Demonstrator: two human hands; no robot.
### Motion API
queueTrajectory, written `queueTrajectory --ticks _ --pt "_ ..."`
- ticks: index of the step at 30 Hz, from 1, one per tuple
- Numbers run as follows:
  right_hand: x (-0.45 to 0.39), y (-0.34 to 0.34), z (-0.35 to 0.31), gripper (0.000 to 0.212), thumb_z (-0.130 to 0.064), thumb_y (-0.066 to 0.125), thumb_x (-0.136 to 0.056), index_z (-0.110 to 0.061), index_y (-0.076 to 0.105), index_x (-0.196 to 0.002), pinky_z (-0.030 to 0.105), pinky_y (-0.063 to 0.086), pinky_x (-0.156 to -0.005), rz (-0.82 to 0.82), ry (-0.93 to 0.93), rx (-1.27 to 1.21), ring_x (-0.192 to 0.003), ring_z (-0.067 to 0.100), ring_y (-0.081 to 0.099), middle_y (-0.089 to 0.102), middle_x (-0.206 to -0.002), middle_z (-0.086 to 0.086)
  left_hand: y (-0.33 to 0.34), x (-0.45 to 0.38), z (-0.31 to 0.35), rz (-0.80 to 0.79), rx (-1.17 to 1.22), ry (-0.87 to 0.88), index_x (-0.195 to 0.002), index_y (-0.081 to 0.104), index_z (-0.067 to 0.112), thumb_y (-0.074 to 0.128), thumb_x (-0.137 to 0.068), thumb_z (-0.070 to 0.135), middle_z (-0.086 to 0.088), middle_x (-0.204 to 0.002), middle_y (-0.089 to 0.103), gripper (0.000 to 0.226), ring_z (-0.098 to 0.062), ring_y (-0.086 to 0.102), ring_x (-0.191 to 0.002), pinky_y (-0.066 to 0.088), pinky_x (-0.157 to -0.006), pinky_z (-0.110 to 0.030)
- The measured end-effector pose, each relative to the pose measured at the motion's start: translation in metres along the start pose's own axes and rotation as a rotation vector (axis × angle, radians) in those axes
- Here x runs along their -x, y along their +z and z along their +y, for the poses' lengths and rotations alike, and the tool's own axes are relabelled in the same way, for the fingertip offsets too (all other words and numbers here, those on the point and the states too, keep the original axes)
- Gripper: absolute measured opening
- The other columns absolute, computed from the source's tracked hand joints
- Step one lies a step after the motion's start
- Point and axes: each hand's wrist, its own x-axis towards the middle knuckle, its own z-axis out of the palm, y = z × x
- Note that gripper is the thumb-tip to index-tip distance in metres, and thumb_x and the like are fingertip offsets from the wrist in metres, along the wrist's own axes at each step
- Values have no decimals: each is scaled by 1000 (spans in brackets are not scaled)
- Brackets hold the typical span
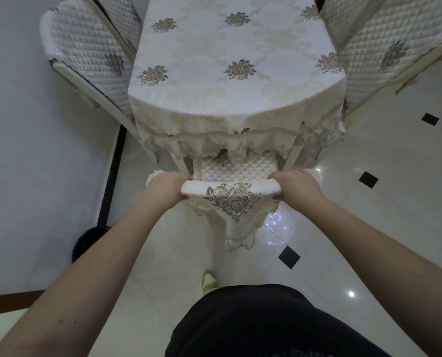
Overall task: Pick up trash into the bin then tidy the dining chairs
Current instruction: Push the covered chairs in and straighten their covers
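Observation:
A dining chair (230,194) with a cream floral cover stands right in front of me at the near end of the table (235,99). Its quilted seat is partly under the lace-edged tablecloth. My left hand (167,188) grips the left end of the chair's top rail. My right hand (295,185) grips the right end. A dark round bin (86,243) stands on the floor by the wall at my lower left, partly hidden behind my left forearm. No trash is visible.
Two more quilted chairs flank the table, one at the left (91,55) by the wall and one at the right (384,52). A black pole (113,173) leans along the wall. The tiled floor (369,202) stretches to the right. My foot (209,280) is below the chair.

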Motion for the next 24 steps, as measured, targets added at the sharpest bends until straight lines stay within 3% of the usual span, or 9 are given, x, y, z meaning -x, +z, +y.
queueTrajectory --ticks 15,20,24 --pt "0 3 -5 27 -30 71 -78 -21 61 -101 29 30 -69 -18 59 25 -91 25 60 67 -97 2 -6 7 10 32 -32 -57 -92 67 27 68 -81 27 3 -91 68 10 -15 48 -72 29 -62 -26" --pt "-2 3 -12 33 -27 72 -78 -20 60 -108 31 31 -73 -65 103 54 -97 26 60 66 -101 4 -9 6 10 -24 -86 -40 -97 67 27 65 -84 28 2 -96 68 13 -19 62 -87 35 -64 -26" --pt "-2 4 -12 30 -26 71 -78 -20 60 -106 31 33 -73 -81 104 53 -98 26 59 66 -102 4 -7 3 10 -56 -94 -55 -100 67 28 64 -84 28 3 -96 68 15 -18 59 -81 35 -64 -27"
